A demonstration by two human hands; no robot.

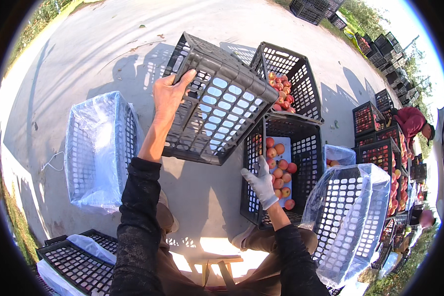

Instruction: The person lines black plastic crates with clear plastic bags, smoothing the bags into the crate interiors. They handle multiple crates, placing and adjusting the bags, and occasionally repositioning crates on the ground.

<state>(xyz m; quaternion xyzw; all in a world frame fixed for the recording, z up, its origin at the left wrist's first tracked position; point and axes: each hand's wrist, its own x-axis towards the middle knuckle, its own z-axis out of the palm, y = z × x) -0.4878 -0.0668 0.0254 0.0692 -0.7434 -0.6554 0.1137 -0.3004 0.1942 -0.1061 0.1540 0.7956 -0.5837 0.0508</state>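
Note:
A black plastic crate (pixel 225 100) hangs tilted above the concrete, with my bare left hand (pixel 174 92) gripping its upper edge. My right hand (pixel 261 183), in a pale glove, has its fingers spread over the near side of another black crate (pixel 294 177) on the ground. Several red apples (pixel 279 170) lie on a light blue sheet inside that crate. Beyond it a further black crate (pixel 307 81) holds a heap of apples (pixel 283 90). Whether the gloved fingers touch the crate wall cannot be told.
Crates lined with clear plastic film stand at left (pixel 96 155) and right (pixel 349 218). A covered crate (pixel 81 259) is at lower left. Apple-filled crates (pixel 373 148) are stacked at right, near a person in a dark red top (pixel 410 120). A wooden stool (pixel 214 261) is between my legs.

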